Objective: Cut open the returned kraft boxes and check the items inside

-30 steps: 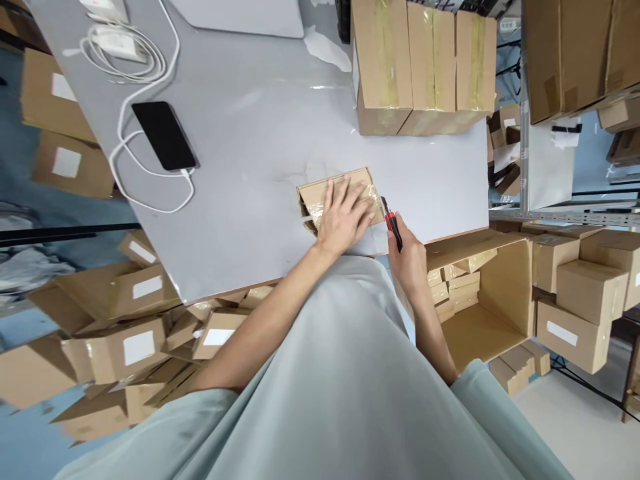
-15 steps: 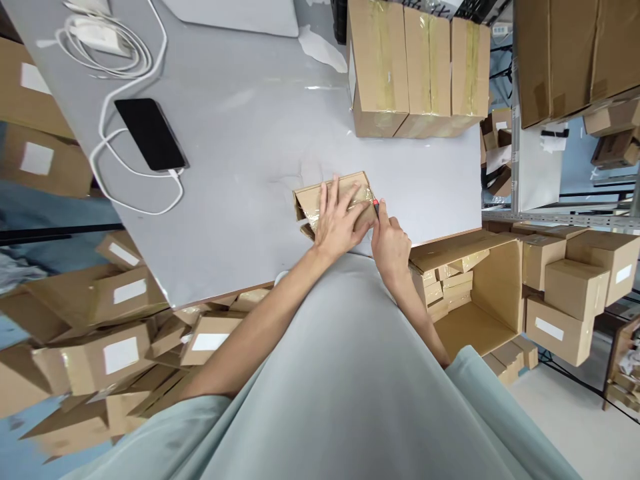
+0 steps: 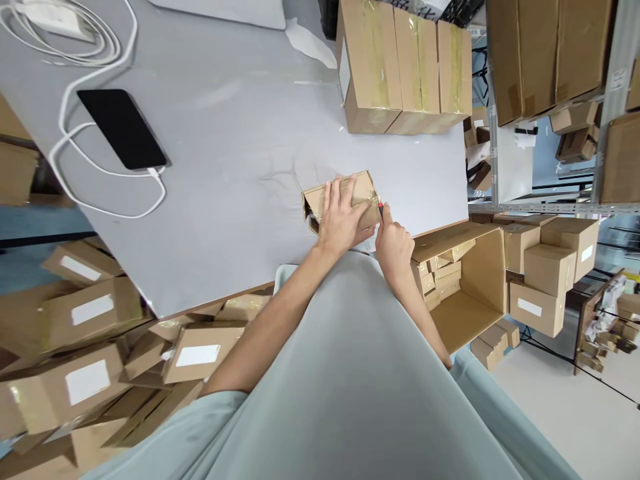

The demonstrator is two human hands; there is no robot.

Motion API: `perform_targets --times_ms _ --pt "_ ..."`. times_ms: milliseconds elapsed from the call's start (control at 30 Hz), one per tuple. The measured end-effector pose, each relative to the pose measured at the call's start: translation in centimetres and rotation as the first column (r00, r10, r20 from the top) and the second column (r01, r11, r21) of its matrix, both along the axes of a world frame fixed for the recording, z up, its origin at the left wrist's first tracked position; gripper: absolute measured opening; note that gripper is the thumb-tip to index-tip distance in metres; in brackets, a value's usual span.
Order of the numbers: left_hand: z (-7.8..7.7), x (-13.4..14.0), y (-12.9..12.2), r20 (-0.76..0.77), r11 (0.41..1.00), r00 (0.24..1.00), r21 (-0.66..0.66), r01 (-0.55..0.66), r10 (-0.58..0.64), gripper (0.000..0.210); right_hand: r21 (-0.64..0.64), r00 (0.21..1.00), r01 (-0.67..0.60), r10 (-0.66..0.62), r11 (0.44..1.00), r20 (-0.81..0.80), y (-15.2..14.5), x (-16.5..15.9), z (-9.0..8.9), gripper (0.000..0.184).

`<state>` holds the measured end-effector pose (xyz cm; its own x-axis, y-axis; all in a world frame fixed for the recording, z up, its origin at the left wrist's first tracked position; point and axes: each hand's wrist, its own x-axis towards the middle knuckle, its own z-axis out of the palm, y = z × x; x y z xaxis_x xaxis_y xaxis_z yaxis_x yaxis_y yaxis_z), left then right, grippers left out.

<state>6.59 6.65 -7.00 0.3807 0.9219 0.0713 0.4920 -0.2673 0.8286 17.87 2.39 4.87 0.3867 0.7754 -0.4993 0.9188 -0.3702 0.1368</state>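
Note:
A small cardboard box with clear tape on it lies on the grey table near my body. Its left end gapes, and the inside is dark. My left hand rests across the top of this box, fingers stretched out and apart, pressing on it. At the box's right end, my right hand is closed around a small box cutter. Only a red and dark bit of the cutter shows, touching the box's edge; its blade cannot be made out.
Three taped cartons stand at the table's back right. A phone with a white cable lies at left. Beside my right arm is a large open carton with small boxes inside. Labelled boxes are piled below the table's left edge.
The view has shifted, so the surroundings appear further left. The small box has turned or tilted slightly under my left hand, and the cutter has moved slightly down along its right end.

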Motion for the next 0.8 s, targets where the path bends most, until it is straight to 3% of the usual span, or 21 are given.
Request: perform_targets --times_ms 433,567,667,733,800 --pt "-0.2 0.2 -0.5 0.019 0.999 0.999 0.024 0.03 -0.031 0.051 -0.029 0.993 0.097 -0.095 0.995 0.068 -5.1 1.7 0.4 0.058" --pt "-0.2 0.2 -0.6 0.021 0.999 0.999 0.015 0.032 -0.032 0.05 0.097 0.994 0.104 -0.099 0.99 -0.053 -6.8 2.6 0.3 0.059" --pt "0.1 0.0 -0.6 0.009 0.998 0.998 0.021 0.057 -0.057 0.052 0.329 0.977 0.175 -0.123 0.928 -0.173 -7.2 4.2 -1.2 0.062" --pt "0.4 -0.5 -0.8 -0.002 0.997 0.998 0.032 0.07 -0.07 0.056 0.449 0.954 0.268 -0.17 0.852 -0.245 -6.7 6.1 -3.1 0.065" --pt "0.8 -1.5 -1.2 -0.017 0.999 1.0 0.042 0.017 -0.016 0.062 0.483 0.929 0.353 -0.236 0.802 -0.286 -5.8 8.5 -5.7 0.065"
